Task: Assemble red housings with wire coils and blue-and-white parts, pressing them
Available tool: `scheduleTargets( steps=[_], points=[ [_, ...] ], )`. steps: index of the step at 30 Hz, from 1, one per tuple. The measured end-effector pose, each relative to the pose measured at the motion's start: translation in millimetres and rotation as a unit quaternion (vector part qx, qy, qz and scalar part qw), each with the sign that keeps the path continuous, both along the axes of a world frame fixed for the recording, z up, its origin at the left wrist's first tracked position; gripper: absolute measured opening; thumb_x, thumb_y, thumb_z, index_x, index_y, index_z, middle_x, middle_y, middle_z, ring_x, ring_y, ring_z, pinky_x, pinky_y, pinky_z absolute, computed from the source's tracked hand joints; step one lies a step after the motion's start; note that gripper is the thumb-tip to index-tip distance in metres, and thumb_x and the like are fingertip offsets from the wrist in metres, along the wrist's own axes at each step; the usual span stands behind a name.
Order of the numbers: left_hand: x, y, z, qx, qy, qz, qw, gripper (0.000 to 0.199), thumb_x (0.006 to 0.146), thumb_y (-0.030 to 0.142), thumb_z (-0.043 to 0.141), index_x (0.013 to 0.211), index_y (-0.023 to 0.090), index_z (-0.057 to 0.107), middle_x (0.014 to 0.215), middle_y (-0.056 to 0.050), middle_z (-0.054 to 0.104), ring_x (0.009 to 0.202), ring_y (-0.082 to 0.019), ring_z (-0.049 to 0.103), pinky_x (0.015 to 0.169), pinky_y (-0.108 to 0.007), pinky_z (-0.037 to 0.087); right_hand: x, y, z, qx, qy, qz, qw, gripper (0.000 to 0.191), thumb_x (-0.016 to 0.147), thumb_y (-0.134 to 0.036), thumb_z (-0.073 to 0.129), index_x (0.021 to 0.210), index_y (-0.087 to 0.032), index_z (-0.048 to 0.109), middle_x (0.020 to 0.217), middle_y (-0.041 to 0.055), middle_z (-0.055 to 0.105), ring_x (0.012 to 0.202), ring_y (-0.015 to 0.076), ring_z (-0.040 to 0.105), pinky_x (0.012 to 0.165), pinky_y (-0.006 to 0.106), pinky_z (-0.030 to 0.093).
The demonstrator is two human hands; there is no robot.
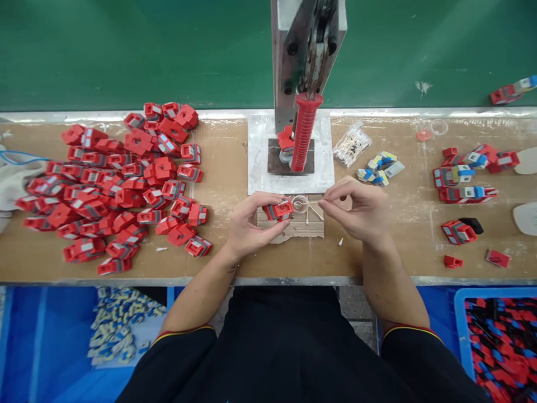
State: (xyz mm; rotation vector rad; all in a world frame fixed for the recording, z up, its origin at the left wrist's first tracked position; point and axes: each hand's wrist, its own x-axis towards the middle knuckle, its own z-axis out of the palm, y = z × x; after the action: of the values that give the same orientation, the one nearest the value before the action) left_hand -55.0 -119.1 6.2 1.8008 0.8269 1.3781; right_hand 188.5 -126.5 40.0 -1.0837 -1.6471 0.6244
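Observation:
My left hand grips a small red plastic part with a grey stripe over a piece of cardboard at the middle of the bench. My right hand is just right of it, fingertips pinched on a thin swab stick whose tip points toward a small clear cup next to the red part. The two hands are a short gap apart.
A hand press with a red handle stands on a metal base plate right behind the hands. A big pile of red parts fills the left. A bag of swabs, blue-white pieces and assembled red parts lie right. Blue bins sit below.

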Motion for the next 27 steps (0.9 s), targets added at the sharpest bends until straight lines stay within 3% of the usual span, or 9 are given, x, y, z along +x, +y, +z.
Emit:
scheduleTargets(
  steps=[3,6,12,16,21,27],
  points=[
    [-1.9,1.2,-0.7,0.001,0.002,0.011,1.0,0.032,0.084,0.024,0.091,0.113,0.023,0.077,0.109,-0.007,0.084,0.104,-0.023,0.082,0.093,-0.037,0.066,-2.5,4.1,-9.0,-0.016,-0.097,0.033,0.995,0.015,0.089,-0.014,0.076,0.08,-0.026,0.073,0.077,-0.0003,0.078,0.073,0.0177,0.07,0.068,0.033,0.054],
    [-3.4,1.8,-0.3,-0.002,0.017,0.017,1.0,0.029,0.085,0.026,0.089,0.111,0.022,0.076,0.107,-0.007,0.084,0.103,-0.023,0.082,0.093,-0.038,0.067,-5.5,5.9,-12.9,-0.014,-0.118,0.054,0.991,0.016,0.09,-0.012,0.074,0.08,-0.026,0.073,0.078,0.0001,0.079,0.075,0.0182,0.07,0.07,0.033,0.054],
    [-1.4,1.5,3.7,0.018,0.041,0.023,0.999,0.028,0.087,0.023,0.087,0.112,0.022,0.075,0.111,-0.007,0.084,0.104,-0.023,0.082,0.093,-0.038,0.067,-2.9,0.9,-0.4,-0.01,0.063,-0.01,0.998,0.017,0.087,-0.02,0.084,0.076,-0.026,0.072,0.073,-0.0011,0.075,0.066,0.0163,0.067,0.06,0.032,0.049],
    [1.4,1.1,7.4,0.038,0.048,0.014,0.998,0.029,0.087,0.017,0.086,0.113,0.022,0.074,0.112,-0.007,0.084,0.102,-0.021,0.083,0.089,-0.035,0.067,-11.3,-2.2,4.3,0.005,0.188,0.01,0.982,0.022,0.085,-0.028,0.091,0.075,-0.026,0.071,0.068,-0.0017,0.072,0.064,0.0162,0.066,0.059,0.033,0.052],
    [1.5,0.4,8.2,0.052,0.073,0.007,0.996,0.028,0.088,0.018,0.087,0.113,0.022,0.073,0.113,-0.008,0.084,0.103,-0.022,0.083,0.092,-0.037,0.069,-25.8,-5.6,2.0,-0.02,0.202,0.035,0.978,0.023,0.085,-0.03,0.092,0.074,-0.026,0.071,0.067,-0.0018,0.073,0.062,0.0152,0.065,0.06,0.033,0.054],
    [1.4,-0.1,6.8,0.05,0.074,0.002,0.996,0.027,0.089,0.019,0.086,0.113,0.022,0.074,0.113,-0.008,0.084,0.103,-0.022,0.083,0.091,-0.037,0.069,-29.8,-7.1,-3.6,-0.037,0.194,0.057,0.979,0.019,0.084,-0.022,0.091,0.078,-0.026,0.073,0.073,-0.0019,0.077,0.066,0.0149,0.068,0.064,0.032,0.054]
  ],
)
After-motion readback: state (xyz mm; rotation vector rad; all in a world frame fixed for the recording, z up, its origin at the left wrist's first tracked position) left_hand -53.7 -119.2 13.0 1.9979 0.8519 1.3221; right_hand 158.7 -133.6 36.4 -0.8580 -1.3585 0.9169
